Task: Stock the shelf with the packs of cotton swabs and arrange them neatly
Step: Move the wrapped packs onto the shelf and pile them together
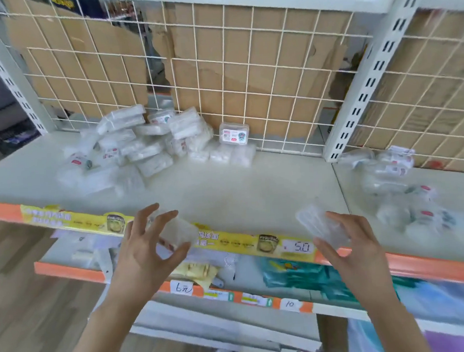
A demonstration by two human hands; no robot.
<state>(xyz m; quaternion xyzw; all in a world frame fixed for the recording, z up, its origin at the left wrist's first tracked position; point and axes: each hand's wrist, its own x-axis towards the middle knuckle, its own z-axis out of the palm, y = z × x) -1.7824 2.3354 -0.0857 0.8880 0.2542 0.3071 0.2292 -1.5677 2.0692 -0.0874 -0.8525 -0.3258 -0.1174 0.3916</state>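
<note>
- Left post (11, 79): slotted upright at the far left edge of the bay.
- Heap of packs (134, 145): cotton swab packs in a loose jumble at back left of the shelf board (239, 191), touching the wire grid (248, 82). Some are stacked, some lie flat, and they are blurred.
- Labelled pack (234, 134): stands upright just right of the heap, against the grid, on a short row of flat packs.
- Shelf board: a bare stretch runs from the heap forward to the front edge and right to the centre post, wide open room.
- Edge strip (68, 220): orange with yellow labels along the front lip.
- Left hand (143, 249): fingers spread, thumb and fingertips curled round a clear pack (180, 231), held at the front edge over the strip. Motion blur here.
- Price tag (299, 247): reads 50, on the strip between the hands.
- Right hand (353, 247): holds a second clear pack (320, 225), tilted, just over the front edge.
- Lower shelf (296, 276): mixed goods below the hands, with its own orange lip.
- Centre post (367, 82): slotted upright that divides the bays.
- Right pile (401, 189): more packs heaped in the right bay, near the post, blurred.
</note>
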